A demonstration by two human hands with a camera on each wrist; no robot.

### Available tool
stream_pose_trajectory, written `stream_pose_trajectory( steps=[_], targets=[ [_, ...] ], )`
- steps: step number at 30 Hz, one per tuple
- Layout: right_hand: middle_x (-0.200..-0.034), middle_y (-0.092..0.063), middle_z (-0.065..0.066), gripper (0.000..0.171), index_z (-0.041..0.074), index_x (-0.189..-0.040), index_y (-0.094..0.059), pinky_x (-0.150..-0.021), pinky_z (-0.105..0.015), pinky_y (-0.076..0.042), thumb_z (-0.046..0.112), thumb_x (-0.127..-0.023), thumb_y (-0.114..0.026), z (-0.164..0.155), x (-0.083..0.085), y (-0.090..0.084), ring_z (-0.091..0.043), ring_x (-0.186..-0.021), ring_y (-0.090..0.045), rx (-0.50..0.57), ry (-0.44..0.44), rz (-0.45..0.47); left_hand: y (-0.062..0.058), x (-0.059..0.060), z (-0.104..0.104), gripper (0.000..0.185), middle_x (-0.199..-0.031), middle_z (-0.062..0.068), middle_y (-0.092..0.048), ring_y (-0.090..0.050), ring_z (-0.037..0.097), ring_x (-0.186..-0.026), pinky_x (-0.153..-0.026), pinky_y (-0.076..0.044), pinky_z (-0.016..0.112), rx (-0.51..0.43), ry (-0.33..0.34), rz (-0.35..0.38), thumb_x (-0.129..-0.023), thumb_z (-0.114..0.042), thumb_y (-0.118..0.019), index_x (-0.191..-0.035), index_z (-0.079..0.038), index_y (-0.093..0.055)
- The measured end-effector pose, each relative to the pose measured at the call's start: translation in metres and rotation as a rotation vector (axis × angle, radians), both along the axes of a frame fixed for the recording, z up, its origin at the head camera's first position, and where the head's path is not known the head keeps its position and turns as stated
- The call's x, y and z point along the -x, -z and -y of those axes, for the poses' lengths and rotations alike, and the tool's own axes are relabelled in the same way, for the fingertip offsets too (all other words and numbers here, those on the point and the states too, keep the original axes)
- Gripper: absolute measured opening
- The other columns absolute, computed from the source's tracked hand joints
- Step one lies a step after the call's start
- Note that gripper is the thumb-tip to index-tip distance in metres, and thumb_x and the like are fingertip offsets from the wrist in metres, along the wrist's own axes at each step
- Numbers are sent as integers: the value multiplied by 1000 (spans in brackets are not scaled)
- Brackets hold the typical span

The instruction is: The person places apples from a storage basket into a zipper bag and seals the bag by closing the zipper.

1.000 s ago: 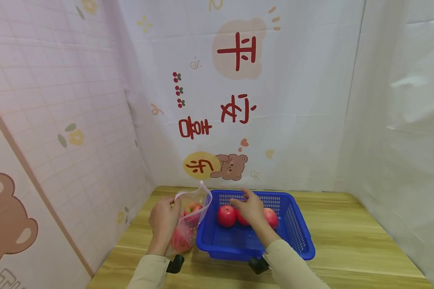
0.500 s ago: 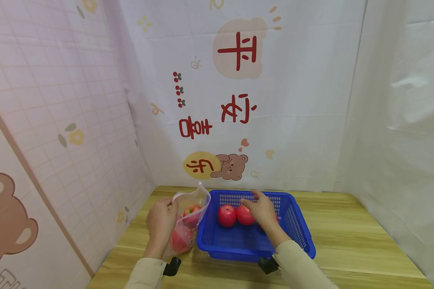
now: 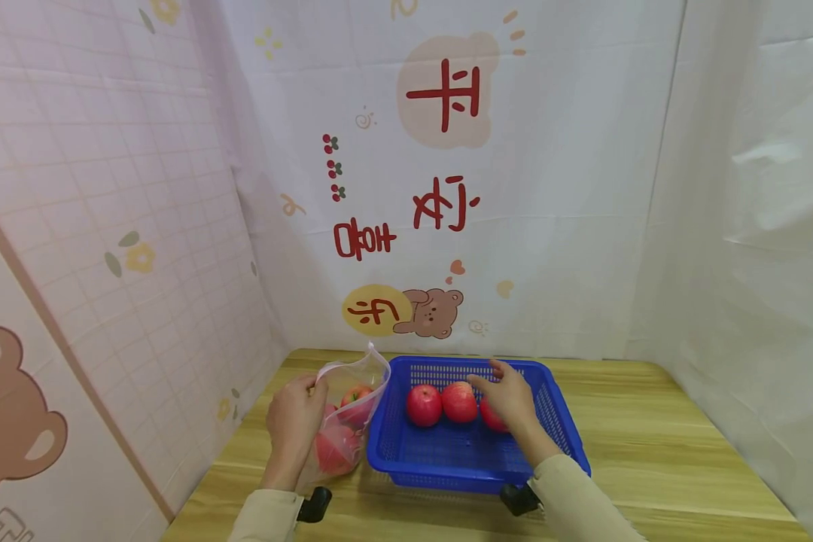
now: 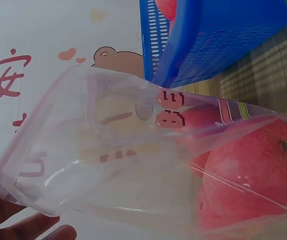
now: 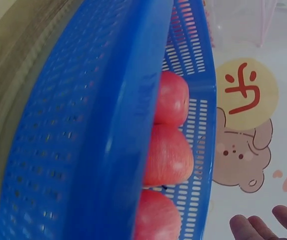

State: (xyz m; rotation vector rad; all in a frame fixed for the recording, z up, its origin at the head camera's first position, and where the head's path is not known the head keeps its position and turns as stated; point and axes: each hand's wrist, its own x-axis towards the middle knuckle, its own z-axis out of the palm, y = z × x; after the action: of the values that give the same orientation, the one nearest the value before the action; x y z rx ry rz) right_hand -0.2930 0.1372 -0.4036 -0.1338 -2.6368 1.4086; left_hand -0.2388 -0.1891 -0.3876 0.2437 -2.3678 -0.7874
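Note:
My left hand (image 3: 303,393) pinches the rim of a clear plastic bag (image 3: 342,421) standing on the table left of a blue basket (image 3: 461,459). Red apples (image 4: 253,170) show through the bag's film (image 4: 108,150), with my left fingers (image 4: 13,222) at its mouth. Three red apples lie in the basket: one at the left (image 3: 424,404), one in the middle (image 3: 459,401), and a right one (image 3: 490,416) partly under my right hand (image 3: 500,388). That hand hovers over it with fingers loosely spread; its fingertips (image 5: 263,225) hold nothing.
The wooden table (image 3: 650,452) is boxed in by white printed curtains at the back and right and a pink tiled panel (image 3: 108,263) at the left. The basket's rim (image 5: 128,125) fills the right wrist view, apples (image 5: 166,155) behind it.
My right hand slid to the right inside the basket, from over the middle apple to the rightmost one, uncovering the middle apple. My left hand and the bag shifted slightly left.

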Motion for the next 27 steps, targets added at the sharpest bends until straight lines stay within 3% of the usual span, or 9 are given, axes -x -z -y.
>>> stream_pose_trajectory(
  steps=[5, 10, 20, 27],
  targets=[
    [-136, -53, -30, 65, -2, -141, -49, -105, -57, -37, 33, -90, -70, -9, 2, 3, -47, -127, -48, -20, 15, -11, 1, -1, 2, 25, -83, 9, -71, -64, 32, -72, -53, -43, 45, -17, -1, 8, -93, -28, -59, -87, -12, -77],
    [-136, -53, -31, 65, -2, -141, -50, -105, -56, -37, 34, -91, -70, -18, 4, 7, -47, -126, -49, -26, 20, -15, 1, -3, 3, 28, -94, 14, -73, -68, 35, -85, -63, -49, 53, -41, 3, 16, -94, -28, -58, -100, -9, -78],
    [-138, -48, -35, 67, -6, -142, -45, -104, -58, -38, 33, -92, -68, -33, 4, 9, -49, -127, -47, -22, 5, 6, 1, -4, 5, 24, -89, 11, -72, -66, 31, -81, -58, -45, 46, -60, -10, 13, -94, -28, -60, -88, -13, -78],
    [-137, -48, -36, 70, -7, -143, -44, -102, -58, -39, 35, -92, -67, -43, 4, 14, -50, -125, -47, -52, 2, 12, 2, -6, 7, 25, -87, 12, -72, -65, 32, -80, -60, -45, 48, -69, -13, 12, -95, -29, -61, -96, -11, -79]
  ],
)
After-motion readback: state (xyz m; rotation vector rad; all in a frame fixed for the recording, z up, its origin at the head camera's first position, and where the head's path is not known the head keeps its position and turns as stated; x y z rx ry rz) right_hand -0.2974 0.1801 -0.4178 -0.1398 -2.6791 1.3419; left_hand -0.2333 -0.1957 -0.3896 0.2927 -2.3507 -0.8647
